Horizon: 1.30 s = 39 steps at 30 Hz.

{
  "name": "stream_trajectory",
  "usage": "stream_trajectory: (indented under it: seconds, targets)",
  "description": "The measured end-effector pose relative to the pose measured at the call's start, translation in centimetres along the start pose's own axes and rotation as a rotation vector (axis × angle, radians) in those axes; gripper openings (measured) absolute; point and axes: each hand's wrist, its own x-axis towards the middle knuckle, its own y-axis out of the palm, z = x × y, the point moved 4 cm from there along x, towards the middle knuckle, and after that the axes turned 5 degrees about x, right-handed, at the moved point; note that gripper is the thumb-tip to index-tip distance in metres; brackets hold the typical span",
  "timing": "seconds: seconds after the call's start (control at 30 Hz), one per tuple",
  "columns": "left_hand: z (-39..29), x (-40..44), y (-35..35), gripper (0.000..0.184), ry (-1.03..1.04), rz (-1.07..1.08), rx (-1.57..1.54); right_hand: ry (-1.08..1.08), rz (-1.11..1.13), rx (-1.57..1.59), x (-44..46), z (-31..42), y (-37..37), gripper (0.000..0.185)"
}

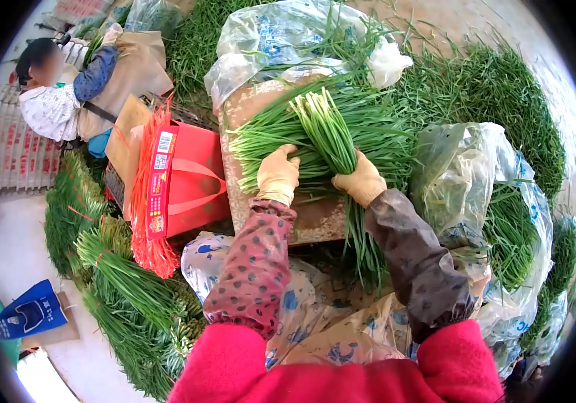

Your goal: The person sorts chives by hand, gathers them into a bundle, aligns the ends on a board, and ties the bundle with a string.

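In a beige glove, my right hand (362, 180) is closed around a bundle of garlic chives (325, 127), its pale cut ends pointing up and away and its green leaves hanging past the table's near edge. My left hand (278, 176), gloved alike, is at the near left side of the loose garlic chives (257, 138), its fingers curled in against the stalks; the fingertips are partly hidden. Both hands are over a low worn table (318, 225), on which the loose chives lie spread under the held bundle.
A red bag (197, 178) with red ties (147, 228) stands left of the table. Tied chive bundles (126, 269) lie further left. Clear plastic bags (459, 174) with greens are to the right, more plastic (281, 37) behind. A co-worker (66, 87) sits at the upper left.
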Motion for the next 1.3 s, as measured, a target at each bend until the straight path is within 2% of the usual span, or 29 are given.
stream_trajectory:
  seconds: [0.03, 0.13, 0.27, 0.3, 0.43, 0.47, 0.67, 0.77, 0.8, 0.87, 0.97, 1.0, 1.07, 1.13, 1.17, 1.2, 1.27, 1.3]
  targets:
    - [-0.2, -0.1, -0.4, 0.033, 0.057, 0.020, -0.033, -0.006, -0.013, -0.040, 0.5, -0.4, 0.1, 0.070]
    - [1.0, 0.2, 0.1, 0.030, 0.018, 0.034, -0.217, -0.029, -0.043, -0.063, 0.6, -0.9, 0.3, 0.071]
    - [-0.3, 0.2, -0.2, 0.039, 0.025, 0.070, -0.101, 0.006, -0.075, -0.158, 0.2, -0.4, 0.4, 0.073]
    - [-0.5, 0.5, -0.1, 0.043, 0.023, 0.147, -0.076, 0.010, -0.071, -0.160, 0.1, -0.3, 0.3, 0.073]
    - [-0.8, 2.5, 0.9, 0.038, 0.035, 0.252, -0.171, 0.053, 0.041, -0.149, 0.1, 0.5, -0.5, 0.076]
    - [-0.7, 2.8, 0.9, 0.036, -0.008, 0.270, -0.272, 0.062, 0.085, -0.118, 0.1, 0.3, -0.5, 0.079]
    - [0.4, 2.5, 0.6, 0.020, -0.143, 0.335, -0.659, 0.068, 0.036, -0.166, -0.3, 0.7, -0.4, 0.078]
    - [2.6, 2.7, -0.9, 0.020, -0.020, 0.388, -0.820, 0.070, 0.033, -0.187, 0.3, -0.2, -0.2, 0.080]
    - [3.8, 2.4, -1.8, 0.023, -0.043, 0.449, -0.980, 0.069, 0.030, -0.190, 0.5, -0.5, -0.2, 0.082]
    - [5.6, 1.5, -4.2, 0.024, -0.039, 0.415, -1.171, 0.055, 0.031, -0.174, 0.6, -0.8, -0.1, 0.084]
    - [8.9, 0.1, -7.9, 0.025, 0.215, 0.465, -1.486, 0.059, 0.036, -0.157, 0.4, -0.6, -0.1, 0.087]
    - [11.3, 0.0, -9.0, 0.023, 0.091, 0.299, -1.429, 0.076, 0.035, -0.161, 0.4, -0.5, -0.1, 0.087]
    - [14.2, -0.5, -11.4, 0.021, 0.062, 0.159, -1.438, 0.050, -0.002, -0.119, 0.5, -1.0, 0.1, 0.085]
    - [16.7, -1.9, -13.9, 0.020, 0.087, -0.308, -1.525, 0.031, -0.021, -0.135, 0.7, -1.3, 0.1, 0.084]
    - [19.6, -2.2, -15.2, 0.022, 0.252, -0.355, -1.558, 0.026, -0.017, -0.140, 0.9, -1.7, 0.2, 0.084]
    - [21.8, -2.7, -16.2, 0.027, 0.162, -0.560, -1.559, 0.013, -0.033, -0.132, 1.1, -2.2, 0.3, 0.084]
    - [25.5, -4.1, -16.1, 0.043, 0.164, -0.736, -1.473, -0.013, -0.040, -0.133, 1.3, -2.2, 0.3, 0.084]
    - [26.9, -4.9, -15.2, 0.053, 0.159, -0.742, -1.351, -0.025, -0.016, -0.127, 1.2, -2.1, 0.3, 0.087]
